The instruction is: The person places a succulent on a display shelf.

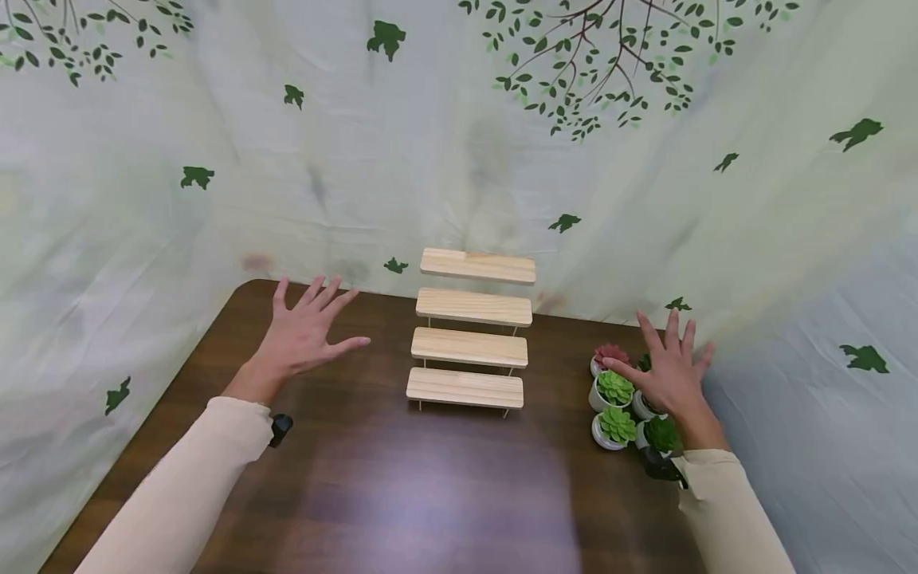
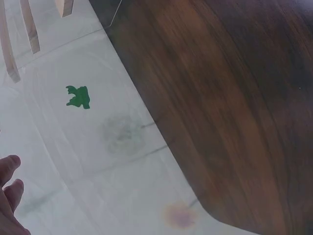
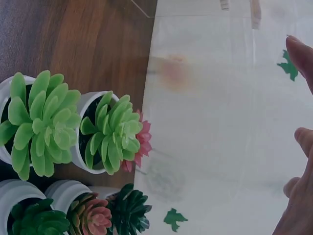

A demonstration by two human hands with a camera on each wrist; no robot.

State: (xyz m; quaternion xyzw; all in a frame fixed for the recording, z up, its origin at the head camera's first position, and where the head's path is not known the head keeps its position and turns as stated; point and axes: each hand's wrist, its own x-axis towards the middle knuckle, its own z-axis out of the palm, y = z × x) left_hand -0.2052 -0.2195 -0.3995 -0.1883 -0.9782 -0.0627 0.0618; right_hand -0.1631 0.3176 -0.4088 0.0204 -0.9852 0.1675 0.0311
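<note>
My left hand (image 1: 304, 331) is spread with straight fingers above the left back part of the table, holding nothing. At the right, my right hand (image 1: 672, 379) is likewise spread over a cluster of small potted succulents and hides part of it. Two light green succulents (image 1: 615, 388) (image 3: 44, 125), a red one (image 1: 610, 356), a dark green one (image 1: 661, 434) and a pinkish-green one (image 3: 92, 215) sit in white pots. Between the hands stands a tiered wooden shelf (image 1: 469, 347), its pale planks rising in steps toward the back on thin supports.
The dark brown wooden table (image 1: 344, 478) has a rounded back left corner. A pale cloth (image 1: 445, 159) printed with leaves and dark green shapes hangs behind and beside it. Each wrist wears a dark device, such as the left one (image 1: 281, 429).
</note>
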